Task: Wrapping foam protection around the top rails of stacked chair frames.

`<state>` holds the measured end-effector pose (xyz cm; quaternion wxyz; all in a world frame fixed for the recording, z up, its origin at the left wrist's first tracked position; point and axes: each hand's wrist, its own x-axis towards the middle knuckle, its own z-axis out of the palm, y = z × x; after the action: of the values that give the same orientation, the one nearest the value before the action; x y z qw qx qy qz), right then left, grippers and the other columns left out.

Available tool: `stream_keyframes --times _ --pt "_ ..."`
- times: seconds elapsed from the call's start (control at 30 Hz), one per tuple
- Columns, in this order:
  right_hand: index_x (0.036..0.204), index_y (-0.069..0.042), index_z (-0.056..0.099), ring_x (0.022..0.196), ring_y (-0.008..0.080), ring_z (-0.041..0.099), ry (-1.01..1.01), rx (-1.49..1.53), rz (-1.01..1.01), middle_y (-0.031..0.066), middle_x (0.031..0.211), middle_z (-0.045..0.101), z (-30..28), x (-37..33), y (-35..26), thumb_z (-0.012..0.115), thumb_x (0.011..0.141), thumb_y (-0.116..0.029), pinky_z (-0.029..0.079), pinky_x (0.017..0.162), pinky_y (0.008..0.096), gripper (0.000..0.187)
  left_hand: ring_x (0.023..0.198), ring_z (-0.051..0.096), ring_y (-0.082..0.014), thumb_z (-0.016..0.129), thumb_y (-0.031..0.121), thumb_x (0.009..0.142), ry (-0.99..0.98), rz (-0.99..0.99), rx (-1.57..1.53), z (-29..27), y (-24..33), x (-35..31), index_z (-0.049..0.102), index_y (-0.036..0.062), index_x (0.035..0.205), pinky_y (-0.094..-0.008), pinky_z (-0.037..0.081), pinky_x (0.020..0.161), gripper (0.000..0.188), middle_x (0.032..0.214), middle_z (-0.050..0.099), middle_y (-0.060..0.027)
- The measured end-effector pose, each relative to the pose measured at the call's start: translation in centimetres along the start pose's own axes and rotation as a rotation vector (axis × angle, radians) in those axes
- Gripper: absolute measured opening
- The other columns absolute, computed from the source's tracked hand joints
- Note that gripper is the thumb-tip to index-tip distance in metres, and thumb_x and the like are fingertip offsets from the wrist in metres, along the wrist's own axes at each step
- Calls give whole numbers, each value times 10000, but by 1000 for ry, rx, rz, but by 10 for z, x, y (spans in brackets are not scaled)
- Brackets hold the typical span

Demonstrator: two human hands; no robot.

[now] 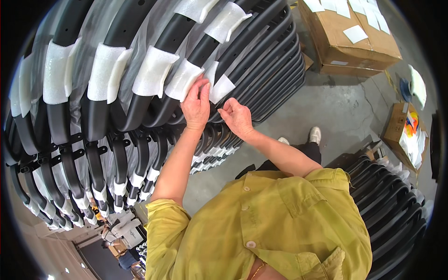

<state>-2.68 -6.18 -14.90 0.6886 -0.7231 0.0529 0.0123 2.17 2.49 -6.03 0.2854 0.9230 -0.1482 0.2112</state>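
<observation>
My left hand (196, 106) is raised to a black curved tube, its fingers stretched out and resting along the edge of a white foam wrap (185, 80). The thumb stands a little apart from the fingers. To its right, my right hand (236, 117) is closed with the thumb and fingertips pressed together. Whatever it may pinch is too small to make out. Just above this hand, another white foam piece (222, 89) sits on the neighbouring black tube (237, 74). Similar foam wraps (153, 71) cover the tubes to the left.
Black tubular frames stand in a dense row, clear plastic film (133, 77) between some. A large cardboard box (352, 49) bearing white paper slips stands far right, with a smaller open box (396, 126) nearer. More black frames (387, 210) are lower right. A person (126, 259) appears lower left.
</observation>
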Motion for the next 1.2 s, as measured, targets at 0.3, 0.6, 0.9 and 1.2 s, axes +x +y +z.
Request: stream_keyframes --times 0.3,0.6,0.9,1.2 --pt "789 -84 453 731 279 539 36 -179 -330 88 779 479 4 5 -14 633 669 -92 435 585 390 215 899 577 -247 588 142 777 2 -86 -115 -3 -12 -4 614 33 865 -318 437 785 142 950 615 -115" --pt "804 -81 464 797 258 507 370 -278 -426 74 804 459 29 6 0 669 597 -97 420 650 359 292 865 584 -264 545 177 809 -48 0 -106 3 -8 2 601 34 870 -324 447 743 166 915 614 -125" --pt "820 -58 488 755 241 514 642 -467 -531 80 824 479 49 -4 8 622 623 -90 415 642 335 241 765 597 -255 514 212 828 -105 66 -134 1 -13 4 596 38 909 -329 450 683 209 865 621 -117" --pt "833 -46 505 824 251 531 737 -309 -465 75 887 516 51 -13 12 617 633 -72 453 673 337 231 817 589 -304 566 235 795 -209 347 -83 -21 -30 2 522 58 1054 -347 451 691 317 869 615 -135"
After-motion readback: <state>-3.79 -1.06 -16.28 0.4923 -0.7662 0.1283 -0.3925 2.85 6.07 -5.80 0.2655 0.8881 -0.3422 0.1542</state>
